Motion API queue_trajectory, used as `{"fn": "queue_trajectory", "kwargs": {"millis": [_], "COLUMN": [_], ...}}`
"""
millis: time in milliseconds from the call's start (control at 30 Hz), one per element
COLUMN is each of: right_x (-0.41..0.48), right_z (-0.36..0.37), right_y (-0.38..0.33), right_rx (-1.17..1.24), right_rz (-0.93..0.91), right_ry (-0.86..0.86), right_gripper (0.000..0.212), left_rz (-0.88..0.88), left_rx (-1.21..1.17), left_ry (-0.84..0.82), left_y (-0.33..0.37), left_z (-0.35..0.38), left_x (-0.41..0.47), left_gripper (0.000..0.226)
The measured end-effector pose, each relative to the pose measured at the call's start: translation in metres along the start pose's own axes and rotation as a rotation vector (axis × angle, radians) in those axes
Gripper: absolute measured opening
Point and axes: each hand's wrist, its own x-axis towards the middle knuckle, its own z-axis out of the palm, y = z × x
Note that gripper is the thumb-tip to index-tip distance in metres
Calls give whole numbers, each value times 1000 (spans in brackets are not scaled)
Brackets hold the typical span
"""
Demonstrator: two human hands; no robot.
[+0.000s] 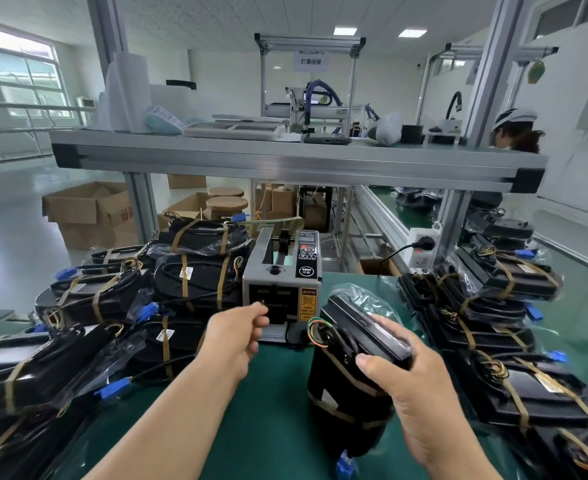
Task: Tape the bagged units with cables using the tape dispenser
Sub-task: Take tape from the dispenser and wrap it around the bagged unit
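Plastic bag (pixel 363 298) with black unit (pixel 346 396) and wires (pixel 312 332), in right hand (pixel 420 396)

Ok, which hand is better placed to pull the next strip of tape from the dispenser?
Left, most likely. The left hand sits at the tape dispenser's front outlet, fingers curled; the right hand is busy gripping the bagged unit upright on the green mat.

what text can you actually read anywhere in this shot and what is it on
"灯罩组装": white paper sign hanging from the far frame; the line above it is blurred.
"SEMI": round button on the tape dispenser.
Too small to read: yellow warning label on the dispenser, white stickers on the bagged units.
Cut off, unreadable: red print on the cardboard box.
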Motion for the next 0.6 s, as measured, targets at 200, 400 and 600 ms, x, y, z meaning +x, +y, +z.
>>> {"fn": "queue_trajectory", "kwargs": {"millis": [200,400,600], "right_x": [-5,-10,-9], "right_z": [2,2,7], "right_y": [-4,-11,-11], "right_rx": [-89,-90,-112], "right_rz": [-13,-16,-53], "right_ry": [27,2,-37], "right_gripper": [56,43,52], "left_rz": [-195,-325,-298], "left_rx": [-100,-192,-339], "left_ry": [-26,-56,84], "left_y": [-8,-2,0], "left_z": [18,26,41], "left_x": [25,41,47], "left_gripper": [26,25,13]}}
